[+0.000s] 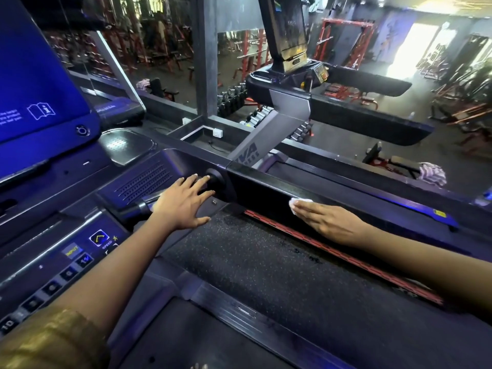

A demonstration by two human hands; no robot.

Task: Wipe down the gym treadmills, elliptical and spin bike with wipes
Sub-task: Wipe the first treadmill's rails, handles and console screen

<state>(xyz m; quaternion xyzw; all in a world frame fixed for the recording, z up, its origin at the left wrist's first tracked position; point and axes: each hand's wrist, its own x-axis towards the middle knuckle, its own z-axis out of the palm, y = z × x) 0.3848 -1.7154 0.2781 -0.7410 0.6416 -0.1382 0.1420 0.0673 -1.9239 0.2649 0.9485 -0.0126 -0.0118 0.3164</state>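
I stand on a dark treadmill with a blue-lit console at the left and a speckled belt below. My left hand rests flat with spread fingers at the console end of the right handrail, fingertips by a round black knob. My right hand lies flat with straight fingers, pressing a white wipe against the inner side of that handrail. Only the wipe's front edge shows past my fingertips.
A second treadmill stands to the right, its grey upright close behind the handrail. A glass wall and grey post lie ahead. Dumbbell racks and red weight benches fill the floor beyond. A striped cloth lies at right.
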